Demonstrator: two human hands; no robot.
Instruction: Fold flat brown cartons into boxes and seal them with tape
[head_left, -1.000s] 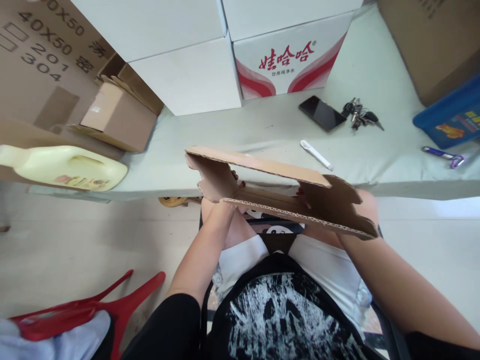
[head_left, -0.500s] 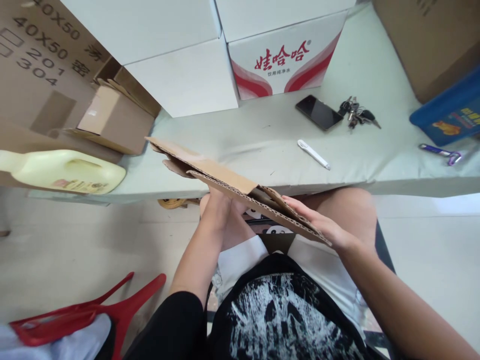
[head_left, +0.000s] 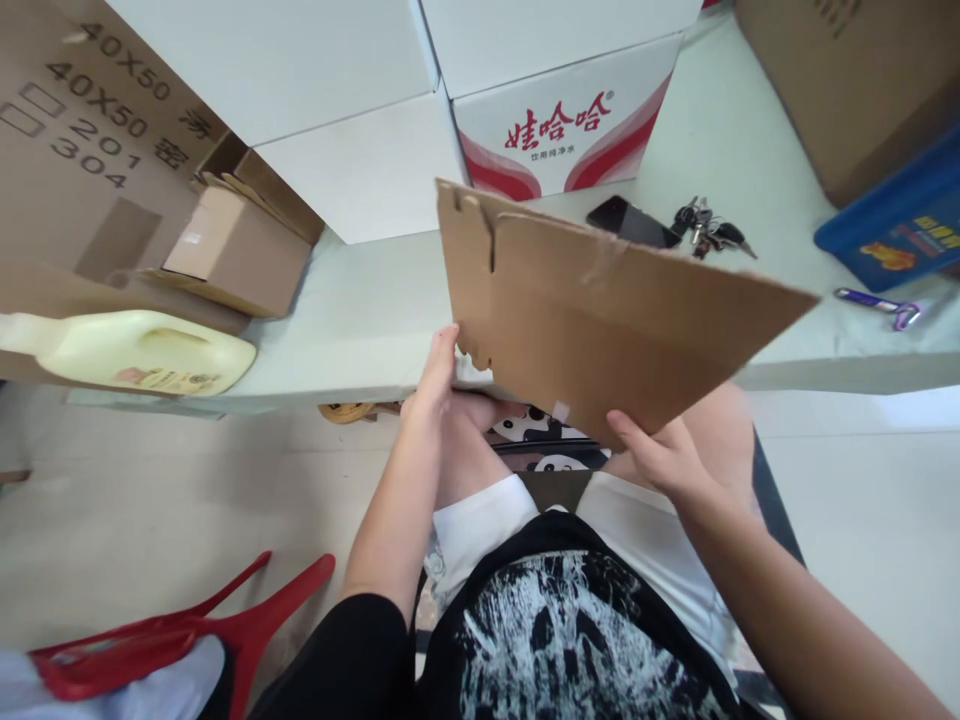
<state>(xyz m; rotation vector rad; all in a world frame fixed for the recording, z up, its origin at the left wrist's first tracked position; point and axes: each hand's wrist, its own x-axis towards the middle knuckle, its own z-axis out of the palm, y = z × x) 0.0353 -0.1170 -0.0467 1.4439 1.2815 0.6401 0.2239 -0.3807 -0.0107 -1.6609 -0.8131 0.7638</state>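
Note:
A flattened brown cardboard box (head_left: 600, 310) is tilted up over the table's front edge, its broad face toward me. Slots and a ragged notch run along its left side. My right hand (head_left: 664, 450) grips the lower edge, thumb on the near face and the other fingers mostly hidden behind. At the left edge, my left hand (head_left: 433, 380) is upright with extended fingers against the cardboard; part of it is hard to make out.
On the pale-covered table (head_left: 375, 300) are white cartons (head_left: 390, 165), a phone (head_left: 630, 220), keys (head_left: 709, 228), a blue container (head_left: 892, 225) and a purple-handled tool (head_left: 877, 300). A cream bottle (head_left: 150, 350) and small brown box (head_left: 240, 245) stand left; a red chair (head_left: 247, 620) is below.
The cardboard has swung from nearly edge-on to showing its broad face, and its left end has moved right. My left hand has come out from beneath it to its left edge.

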